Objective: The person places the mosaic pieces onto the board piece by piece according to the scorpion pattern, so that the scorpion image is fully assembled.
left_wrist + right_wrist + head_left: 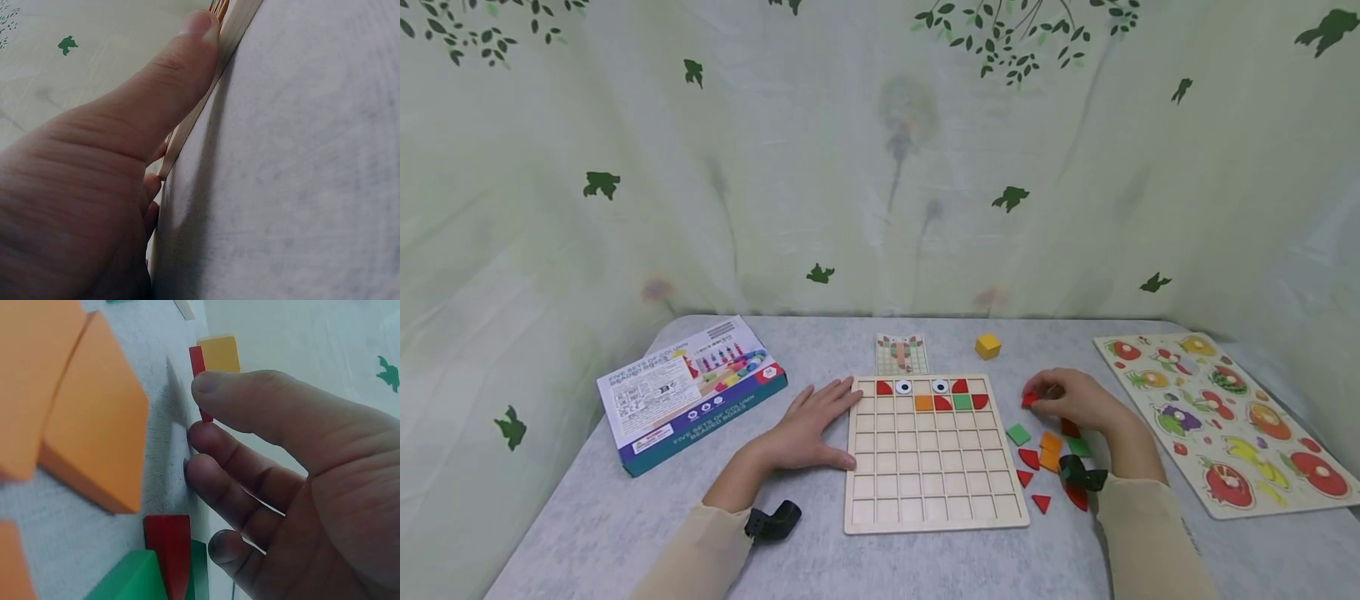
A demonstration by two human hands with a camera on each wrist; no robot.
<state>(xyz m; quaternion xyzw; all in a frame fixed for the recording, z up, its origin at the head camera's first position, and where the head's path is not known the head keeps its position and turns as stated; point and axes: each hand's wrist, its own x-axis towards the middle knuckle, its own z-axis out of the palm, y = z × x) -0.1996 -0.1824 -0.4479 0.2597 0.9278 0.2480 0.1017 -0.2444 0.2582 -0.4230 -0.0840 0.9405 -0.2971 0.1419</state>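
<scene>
Right wrist view and head view agree on a small red piece (pixel 197 362) pinched between the thumb and fingers of the right hand (pixel 1063 396), to the right of the wooden grid board (pixel 936 467) and apart from it. The left hand (pixel 808 425) lies with fingers extended and spread at the board's left edge, its thumb touching the rim and gripping nothing. Two eye pieces (pixel 903 387) sit in the board's far row with red pieces; the next row holds orange, red and green ones. Loose beside the board's right edge lie a green square (pixel 1018 433), orange pieces (pixel 1050 450) and red shapes, some near the right wrist. Just beyond the board is a patterned card (pixel 902 354), with a yellow cube (pixel 988 346) to its right. A printed box (pixel 692 392) rests on the desk (pixel 820 575) at left, a fruit puzzle board (pixel 1232 425) at right. Behind hangs a leaf-patterned curtain (pixel 820 167).
</scene>
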